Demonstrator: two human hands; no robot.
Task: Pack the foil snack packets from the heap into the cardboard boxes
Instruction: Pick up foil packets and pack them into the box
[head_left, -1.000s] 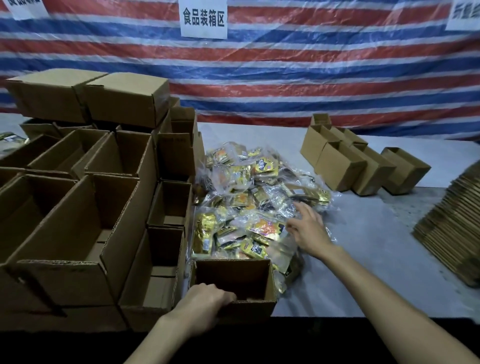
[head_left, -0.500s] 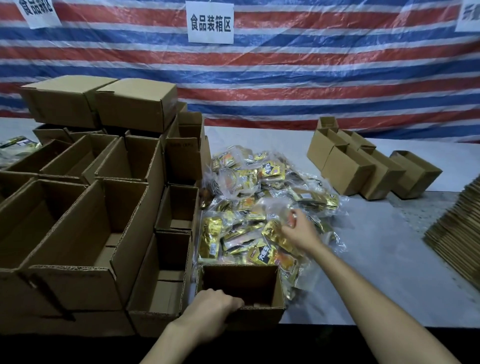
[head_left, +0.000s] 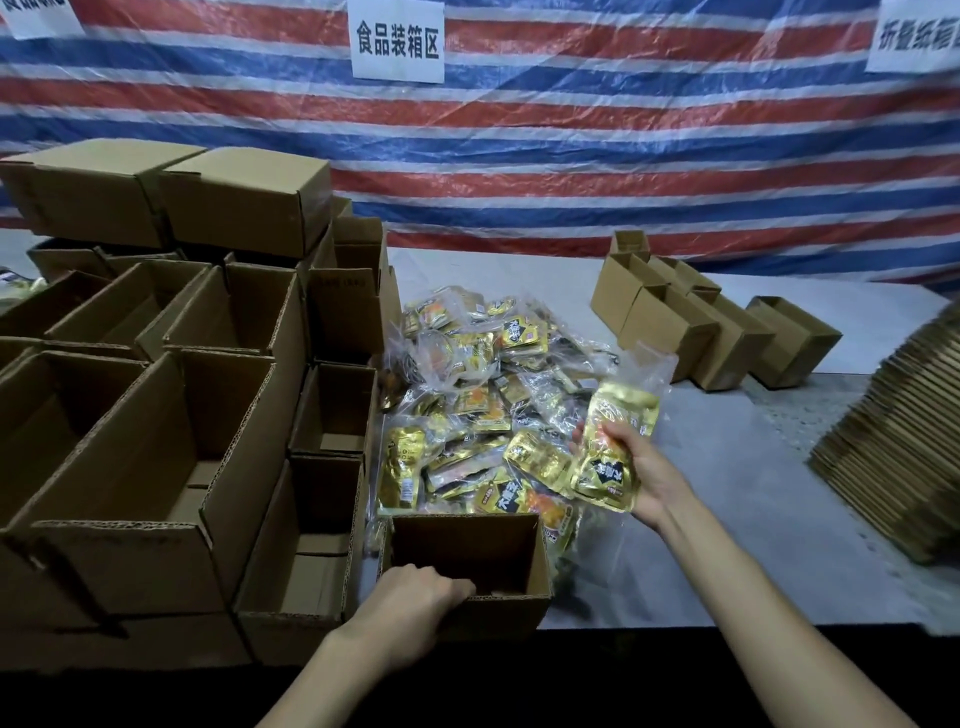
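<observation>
A heap of gold foil snack packets in clear wrap lies in the middle of the grey table. My right hand holds one gold packet lifted above the heap's right edge. A small open cardboard box stands at the table's front edge just below the heap. My left hand grips that box's near-left rim, fingers curled over the wall. I see no packets inside the box.
Many open cardboard boxes are stacked on the left, two closed ones on top. A row of small boxes lies at the back right. Flat folded cartons are piled at the right edge. A striped tarp hangs behind.
My right hand reached into the heap, took hold of a gold packet and lifted it up and to the right. My left hand stayed on the box rim.
</observation>
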